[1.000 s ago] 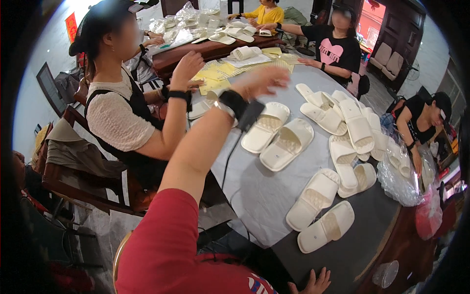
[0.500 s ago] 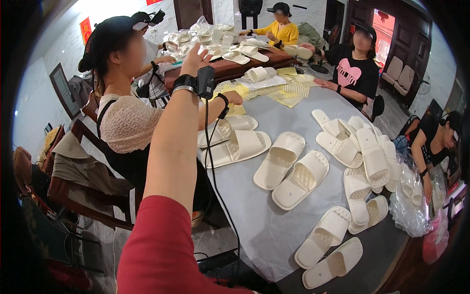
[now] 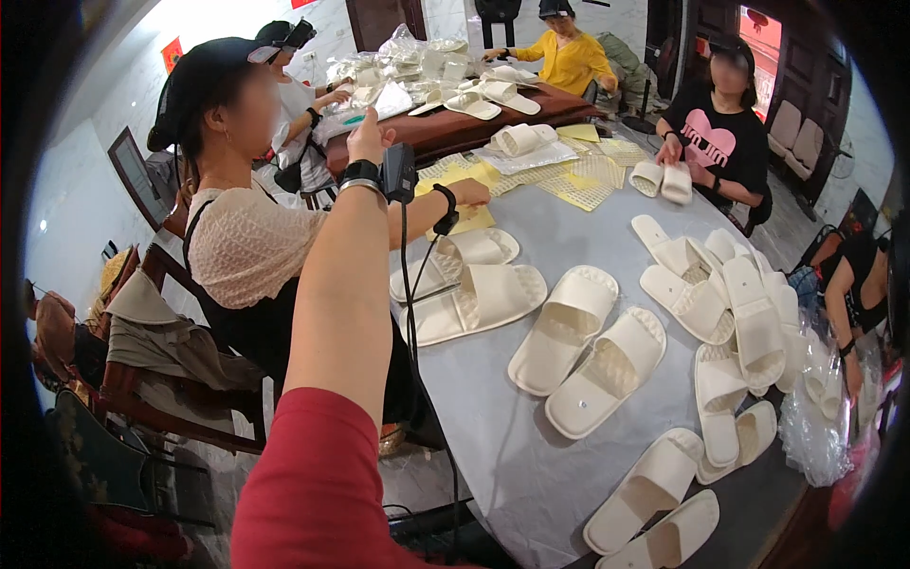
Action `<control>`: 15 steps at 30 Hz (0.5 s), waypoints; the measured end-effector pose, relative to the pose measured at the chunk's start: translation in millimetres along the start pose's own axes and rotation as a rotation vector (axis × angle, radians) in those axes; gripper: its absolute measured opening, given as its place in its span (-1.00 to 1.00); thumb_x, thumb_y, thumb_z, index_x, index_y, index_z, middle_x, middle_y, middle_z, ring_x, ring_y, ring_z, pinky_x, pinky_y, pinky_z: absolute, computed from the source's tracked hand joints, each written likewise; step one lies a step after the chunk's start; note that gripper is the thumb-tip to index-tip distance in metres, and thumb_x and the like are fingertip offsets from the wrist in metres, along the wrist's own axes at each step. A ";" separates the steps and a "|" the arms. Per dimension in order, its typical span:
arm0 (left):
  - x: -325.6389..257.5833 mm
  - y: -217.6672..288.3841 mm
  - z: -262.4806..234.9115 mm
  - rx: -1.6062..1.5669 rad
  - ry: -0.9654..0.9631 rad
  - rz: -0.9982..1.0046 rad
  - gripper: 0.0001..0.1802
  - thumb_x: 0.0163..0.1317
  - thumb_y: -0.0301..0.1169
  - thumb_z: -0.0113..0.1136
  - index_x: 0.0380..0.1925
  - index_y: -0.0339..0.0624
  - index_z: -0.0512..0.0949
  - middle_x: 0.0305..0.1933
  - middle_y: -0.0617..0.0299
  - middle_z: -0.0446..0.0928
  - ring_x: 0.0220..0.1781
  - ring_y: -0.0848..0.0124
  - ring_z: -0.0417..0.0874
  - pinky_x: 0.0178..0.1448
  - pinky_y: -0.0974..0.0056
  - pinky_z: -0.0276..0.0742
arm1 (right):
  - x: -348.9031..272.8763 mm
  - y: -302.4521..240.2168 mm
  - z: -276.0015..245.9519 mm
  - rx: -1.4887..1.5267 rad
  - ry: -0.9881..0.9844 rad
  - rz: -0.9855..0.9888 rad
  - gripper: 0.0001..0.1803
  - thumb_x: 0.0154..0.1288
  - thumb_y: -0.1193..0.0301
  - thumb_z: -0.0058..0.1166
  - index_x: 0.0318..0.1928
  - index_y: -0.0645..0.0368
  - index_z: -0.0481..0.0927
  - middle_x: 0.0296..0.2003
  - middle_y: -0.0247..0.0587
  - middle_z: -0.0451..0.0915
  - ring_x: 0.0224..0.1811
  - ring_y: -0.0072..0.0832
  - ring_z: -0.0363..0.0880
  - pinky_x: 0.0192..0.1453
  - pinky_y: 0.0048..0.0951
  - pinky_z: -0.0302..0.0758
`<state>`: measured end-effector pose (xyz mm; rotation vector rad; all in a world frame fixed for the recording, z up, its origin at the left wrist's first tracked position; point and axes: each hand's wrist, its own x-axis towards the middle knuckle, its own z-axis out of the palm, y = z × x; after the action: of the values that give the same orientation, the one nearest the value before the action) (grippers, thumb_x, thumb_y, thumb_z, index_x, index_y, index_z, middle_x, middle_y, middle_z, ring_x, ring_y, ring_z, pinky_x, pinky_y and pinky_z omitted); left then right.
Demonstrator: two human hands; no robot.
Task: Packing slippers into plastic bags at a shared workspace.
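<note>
My left hand [image 3: 369, 142] is stretched out ahead above the table's far left side, with a black band and a metal bracelet at the wrist. Its thumb points up, apart from the loosely bent fingers, and I see nothing in it. A small black box [image 3: 398, 173] with a cable hangs beside that wrist. My right hand is out of sight. Nearest below my forearm lie cream slippers [image 3: 502, 294] in a pair, with another cream pair [image 3: 607, 370] to their right. More cream slippers [image 3: 758, 322] are heaped at the right, and one pair [image 3: 645, 488] rests near the front edge.
Yellow printed sheets [image 3: 578, 180] cover the table's far end, where a co-worker's hand [image 3: 469, 192] reaches. Across the table, a person in black [image 3: 725, 142] handles a slipper pair [image 3: 661, 180]. Clear plastic bags [image 3: 820, 436] hang at right. Beyond stands a brown-covered table [image 3: 427, 137] with bagged slippers.
My left hand has lowered slightly and its fingers have bent. The person in black across the table now has a slipper pair at the table's edge. The person in yellow has leaned back.
</note>
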<state>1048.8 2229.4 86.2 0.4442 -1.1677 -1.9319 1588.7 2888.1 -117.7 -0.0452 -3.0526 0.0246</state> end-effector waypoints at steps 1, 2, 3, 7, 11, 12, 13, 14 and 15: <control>1.6 -5.0 3.9 -0.059 -0.013 0.023 -0.66 0.25 -0.18 0.23 -0.34 -0.24 0.41 -0.58 0.28 0.32 -0.60 0.44 0.36 -0.34 0.20 0.60 | 1.5 -1.0 -3.9 0.006 -0.001 -0.001 -0.48 0.40 0.10 -0.36 0.32 -0.12 0.27 0.37 0.05 0.16 0.40 0.08 0.13 0.28 0.30 0.16; -2.7 -8.3 5.4 -0.092 0.043 0.011 -0.68 0.23 -0.22 0.26 -0.29 -0.23 0.40 -0.57 0.27 0.33 -0.60 0.46 0.37 -0.35 0.22 0.61 | 2.5 -1.6 -8.4 0.034 -0.006 -0.004 -0.47 0.40 0.09 -0.37 0.33 -0.12 0.26 0.37 0.09 0.15 0.40 0.10 0.12 0.27 0.31 0.17; -5.4 -8.4 6.0 -0.084 0.046 0.011 -0.67 0.22 -0.24 0.26 -0.25 -0.22 0.38 -0.58 0.28 0.32 -0.60 0.46 0.37 -0.34 0.21 0.62 | 4.7 -2.8 -9.9 0.061 -0.012 -0.006 -0.46 0.39 0.09 -0.38 0.34 -0.12 0.25 0.37 0.14 0.14 0.40 0.13 0.12 0.26 0.31 0.17; -5.2 -5.4 -9.9 -0.042 0.062 0.038 -0.62 0.24 -0.25 0.22 -0.12 -0.23 0.32 -0.47 0.21 0.36 -0.50 0.42 0.43 -0.29 0.17 0.65 | 9.1 6.1 1.6 0.009 0.024 -0.083 -0.43 0.38 0.06 -0.37 0.35 -0.12 0.23 0.35 0.23 0.14 0.38 0.19 0.13 0.25 0.32 0.19; 10.3 -23.6 -14.0 -0.053 0.029 0.009 -0.58 0.30 -0.21 0.11 -0.01 -0.26 0.28 -0.26 0.09 0.39 -0.31 0.35 0.49 -0.26 0.14 0.66 | 1.5 11.6 6.6 -0.033 0.125 -0.112 -0.39 0.35 -0.01 -0.37 0.35 -0.12 0.23 0.33 0.25 0.18 0.35 0.21 0.18 0.22 0.31 0.23; 13.7 -26.8 -17.9 -0.062 0.043 -0.001 -0.57 0.33 -0.20 0.04 0.04 -0.27 0.27 -0.18 0.05 0.38 -0.24 0.32 0.49 -0.24 0.12 0.66 | 2.5 13.0 9.9 -0.052 0.130 -0.143 -0.38 0.34 -0.02 -0.37 0.35 -0.12 0.24 0.33 0.24 0.19 0.34 0.20 0.20 0.20 0.30 0.25; 17.4 -28.8 -22.1 -0.072 0.057 -0.010 -0.55 0.36 -0.19 -0.03 0.08 -0.28 0.25 -0.10 0.01 0.36 -0.17 0.28 0.49 -0.22 0.10 0.66 | 8.4 14.2 15.9 -0.046 0.127 -0.149 -0.38 0.34 -0.02 -0.37 0.35 -0.12 0.24 0.33 0.24 0.19 0.34 0.20 0.20 0.20 0.30 0.25; 21.5 -29.9 -26.1 -0.066 0.062 -0.003 -0.55 0.36 -0.19 -0.03 0.08 -0.28 0.25 -0.10 0.01 0.36 -0.17 0.28 0.49 -0.22 0.10 0.66 | 9.4 13.9 19.3 -0.040 0.123 -0.155 -0.38 0.34 -0.02 -0.37 0.35 -0.12 0.24 0.33 0.24 0.19 0.34 0.20 0.21 0.20 0.30 0.25; 20.6 -31.9 -25.9 -0.046 0.061 0.004 -0.55 0.37 -0.20 -0.05 0.11 -0.27 0.24 -0.07 0.01 0.36 -0.15 0.27 0.49 -0.19 0.09 0.66 | 10.6 12.8 19.0 -0.045 0.124 -0.152 -0.38 0.34 -0.02 -0.37 0.35 -0.12 0.24 0.33 0.24 0.19 0.34 0.20 0.21 0.20 0.30 0.25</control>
<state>1038.4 2206.0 48.1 0.4725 -1.0828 -1.9246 1576.8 2900.9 -135.9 0.1762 -2.9233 -0.0549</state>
